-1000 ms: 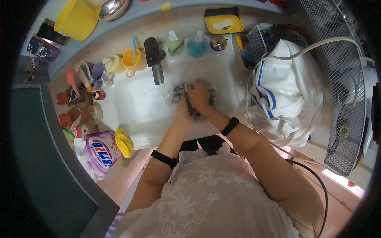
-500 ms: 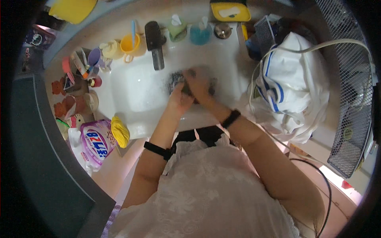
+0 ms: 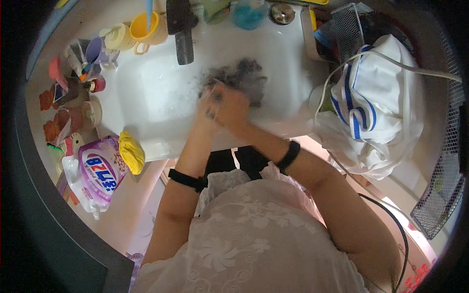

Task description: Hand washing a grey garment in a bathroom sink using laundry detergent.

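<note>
In the white sink (image 3: 141, 119), a dark, wet, bunched cloth (image 3: 251, 80) lies amid suds. My left hand (image 3: 207, 108) and my right hand (image 3: 232, 106) are pressed together at its near left side. The right crosses partly over the left, and both are smeared by motion. A dark bit of the cloth shows between the fingers, which look closed round it; most of the left fingers are hidden. Above the sink's back edge, a black faucet (image 3: 184, 44) points down toward the hands.
Along the left ledge stand a yellow cup (image 3: 146, 30), a purple cup (image 3: 97, 51), a purple-white detergent pouch (image 3: 95, 171) and a yellow cloth (image 3: 131, 152). At the right sit white fabric with blue stripes (image 3: 378, 107), a pale cable (image 3: 391, 57) and a metal mesh rack (image 3: 439, 195).
My hands have shifted left off the middle of the dark cloth, leaving more of it exposed on the right. The whole view has tilted, so the faucet and cups sit higher.
</note>
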The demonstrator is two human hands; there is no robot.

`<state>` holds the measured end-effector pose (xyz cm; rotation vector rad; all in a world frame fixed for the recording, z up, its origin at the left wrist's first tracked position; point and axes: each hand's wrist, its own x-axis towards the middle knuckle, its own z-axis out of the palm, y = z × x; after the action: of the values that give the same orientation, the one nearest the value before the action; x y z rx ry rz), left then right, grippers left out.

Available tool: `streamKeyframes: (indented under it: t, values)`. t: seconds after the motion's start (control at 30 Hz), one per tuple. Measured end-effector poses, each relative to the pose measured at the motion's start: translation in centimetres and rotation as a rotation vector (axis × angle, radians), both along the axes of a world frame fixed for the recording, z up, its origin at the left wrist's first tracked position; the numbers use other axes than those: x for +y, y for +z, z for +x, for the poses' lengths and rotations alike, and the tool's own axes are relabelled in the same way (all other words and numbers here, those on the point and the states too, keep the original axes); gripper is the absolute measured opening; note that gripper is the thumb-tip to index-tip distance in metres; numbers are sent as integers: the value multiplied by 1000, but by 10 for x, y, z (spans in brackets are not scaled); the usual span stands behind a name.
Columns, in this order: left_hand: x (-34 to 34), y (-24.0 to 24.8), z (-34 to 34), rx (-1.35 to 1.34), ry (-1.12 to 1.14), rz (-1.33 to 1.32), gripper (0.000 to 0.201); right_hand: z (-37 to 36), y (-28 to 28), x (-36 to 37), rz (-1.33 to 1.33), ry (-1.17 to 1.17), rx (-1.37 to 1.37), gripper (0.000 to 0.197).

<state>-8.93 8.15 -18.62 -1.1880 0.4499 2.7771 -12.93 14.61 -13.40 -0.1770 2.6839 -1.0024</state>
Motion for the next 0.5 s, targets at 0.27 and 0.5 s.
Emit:
streamKeyframes:
  t: [0.27,0.5]
  values:
    - [-16,-4,5,124,38,-97,24,6,6,-2,-61,-30,132,34]
    - [-28,31,1,125,-1,28,27,-8,4,13,-197,349,-70,54]
